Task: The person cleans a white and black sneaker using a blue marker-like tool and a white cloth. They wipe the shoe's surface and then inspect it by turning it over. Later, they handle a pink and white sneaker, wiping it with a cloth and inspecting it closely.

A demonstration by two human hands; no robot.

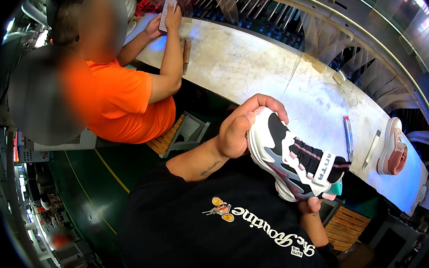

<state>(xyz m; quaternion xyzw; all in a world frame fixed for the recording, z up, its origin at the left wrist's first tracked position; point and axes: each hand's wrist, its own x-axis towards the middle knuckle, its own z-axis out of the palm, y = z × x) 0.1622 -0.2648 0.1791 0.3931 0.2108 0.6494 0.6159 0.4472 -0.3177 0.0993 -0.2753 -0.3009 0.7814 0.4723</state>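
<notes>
Between my two hands a chunky sneaker is held up in front of my chest. It has a thick white sole, a black upper with white and grey panels, a white strap across the laces and teal and pink at the heel. My left hand grips the toe end, fingers over the top and thumb at the near side. My right hand holds the heel end from below; only its thumb and part of the hand show, the other fingers being hidden behind the shoe.
A pale worktable curves ahead, bearing a pink and white shoe, a blue and red pen-like item and a slim light tool. Machinery with rollers lies behind. At left, a person in orange holds a phone. Wooden-slat stools stand nearby.
</notes>
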